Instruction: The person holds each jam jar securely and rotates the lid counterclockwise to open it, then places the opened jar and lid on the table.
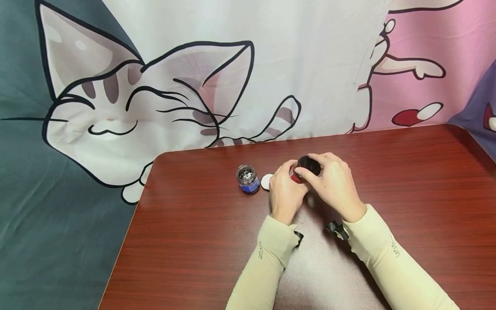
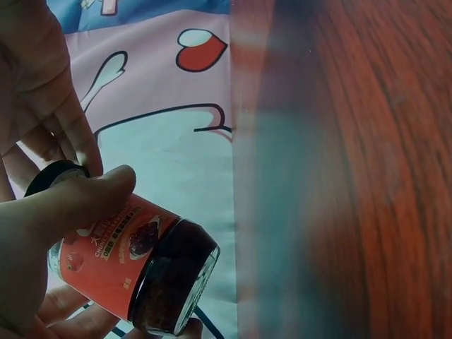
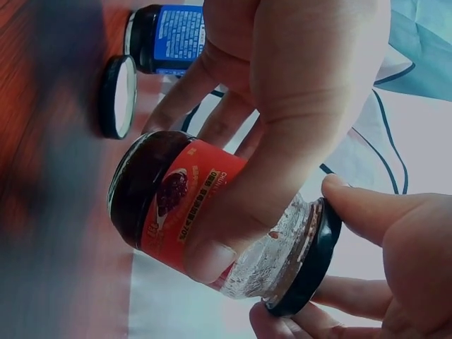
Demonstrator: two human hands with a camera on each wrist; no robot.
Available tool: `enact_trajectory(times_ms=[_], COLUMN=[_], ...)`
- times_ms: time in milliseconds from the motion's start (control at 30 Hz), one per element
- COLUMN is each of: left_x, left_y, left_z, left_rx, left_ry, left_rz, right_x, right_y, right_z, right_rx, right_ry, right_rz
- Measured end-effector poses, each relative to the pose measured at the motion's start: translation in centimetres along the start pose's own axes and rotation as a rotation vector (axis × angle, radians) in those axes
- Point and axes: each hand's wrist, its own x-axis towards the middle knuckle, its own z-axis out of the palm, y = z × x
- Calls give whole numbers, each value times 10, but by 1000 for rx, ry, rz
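My left hand (image 1: 286, 191) grips a glass jar with a red label (image 3: 176, 194), its thumb across the label. Dark contents fill the jar's base end, while the glass near its neck looks streaked and see-through. The jar is tilted, held above the table. My right hand (image 1: 334, 184) holds the black lid (image 3: 311, 261) at the jar's mouth, thumb on one side of the rim and fingers on the other. In the left wrist view the lid (image 2: 53, 175) is partly hidden behind my left thumb.
On the table (image 1: 186, 224), left of my hands, stands an open jar with a blue label (image 1: 249, 183). A loose black lid with a white inside (image 3: 124, 97) lies between that jar and my left hand. A cartoon-printed cloth (image 1: 317, 56) hangs behind the table's far edge.
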Motion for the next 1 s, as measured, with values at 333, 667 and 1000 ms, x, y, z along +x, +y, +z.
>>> enact_trajectory(times_ms=[333, 667, 1000], left_x=[1, 1, 1], left_y=[-1, -1, -2], left_z=[-1, -1, -1], left_rx=[-3, -14, -20], left_ry=[-3, -10, -13], left_rz=[15, 22, 18], right_x=[1, 1, 2], right_y=[2, 4, 4], right_z=[-1, -1, -3], right_rx=[-1, 15, 36], right_ry=[-3, -15, -30], right_rz=[-37, -51, -57])
